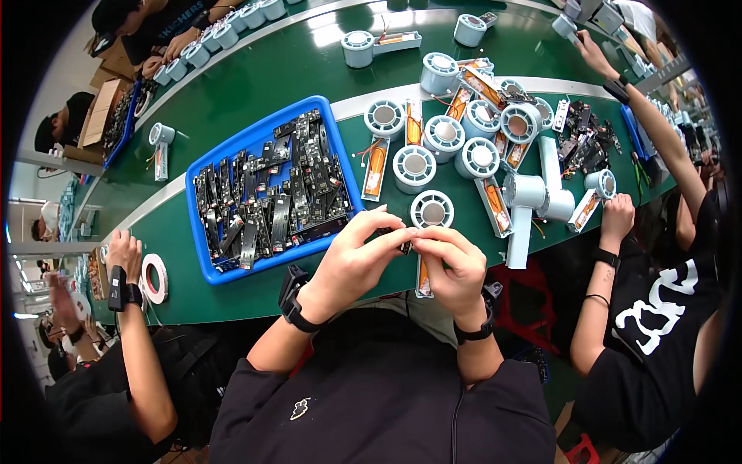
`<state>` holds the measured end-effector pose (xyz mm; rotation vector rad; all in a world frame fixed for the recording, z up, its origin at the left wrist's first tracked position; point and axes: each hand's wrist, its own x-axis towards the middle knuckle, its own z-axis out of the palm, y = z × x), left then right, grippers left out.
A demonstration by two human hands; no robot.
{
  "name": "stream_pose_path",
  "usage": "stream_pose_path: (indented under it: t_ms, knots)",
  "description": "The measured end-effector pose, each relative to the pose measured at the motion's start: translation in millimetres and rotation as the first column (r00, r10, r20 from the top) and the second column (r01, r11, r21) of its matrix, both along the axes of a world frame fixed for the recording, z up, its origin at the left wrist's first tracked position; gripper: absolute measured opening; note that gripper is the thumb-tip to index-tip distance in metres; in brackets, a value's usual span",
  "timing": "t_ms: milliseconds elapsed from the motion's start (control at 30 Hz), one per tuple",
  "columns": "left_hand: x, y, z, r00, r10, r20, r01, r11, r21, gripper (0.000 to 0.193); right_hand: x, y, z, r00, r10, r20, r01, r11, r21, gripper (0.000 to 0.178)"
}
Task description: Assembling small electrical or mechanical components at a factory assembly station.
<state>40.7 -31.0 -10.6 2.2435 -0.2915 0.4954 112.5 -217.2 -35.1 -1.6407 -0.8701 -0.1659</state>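
Observation:
My left hand point(362, 251) is closed on a small dark circuit board point(405, 247), most of it hidden by my fingers. My right hand point(454, 267) pinches right beside it, the fingertips of both hands meeting; what the right fingers grip is hidden. Just beyond my hands lies a pale blue handheld fan body point(431, 210) with a round slotted head. Its handle, partly covered by my right hand, points toward me. To the left stands a blue tray point(199, 259) heaped with narrow black circuit boards point(282, 220).
Several pale blue fan bodies point(415, 168) with open handles and orange batteries crowd the right side. Beyond them sits a pile of dark boards point(587, 139). A tape roll point(154, 278) lies at left. Co-workers' hands rest at left point(124, 254) and right point(617, 218).

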Motion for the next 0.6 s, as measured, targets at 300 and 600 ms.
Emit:
stream_pose_path:
  t_ms: [300, 600]
  knots:
    - [0.6, -1.2, -1.2, 0.999, -0.033, -0.034, 0.033, 0.999, -0.009, 0.046, 13.3, -9.3, 7.1, 0.999, -0.037, -0.004, 0.037, 0.999, -0.021, 0.022]
    - [0.4, -6.8, -0.7, 0.998, -0.033, -0.048, 0.029, 0.996, -0.079, 0.048, 12.9, -13.1, 8.4, 0.957, 0.004, 0.29, 0.024, 0.995, -0.094, 0.029]
